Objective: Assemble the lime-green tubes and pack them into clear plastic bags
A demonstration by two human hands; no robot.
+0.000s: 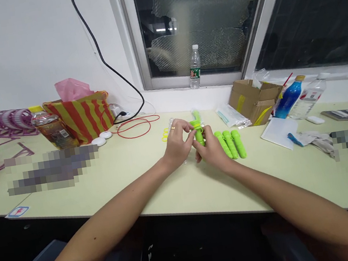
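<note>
Forearms come first, crossing over the front edge of the desk. Both hands are narrow around one green tube, roughly upright, mid-desk: right hand wraps its body, left hand pinches at the ribbed top with thumb and fingertips. Exact left contact is hidden. My take: right is the clamp, left does the fine work; grip just firm enough to stop the tube twisting, spread pressure evenly round the collar, thumbs off the rim. Watch right side: three green tubes lie just beside the right hand, so an elbow-led swing could roll them. Yellow rings sit just left of the left hand, easy to sweep. Beyond the right hand, cardboard box limits reach. Best room is toward the body, between hands and front edge; stop short of that edge.
</note>
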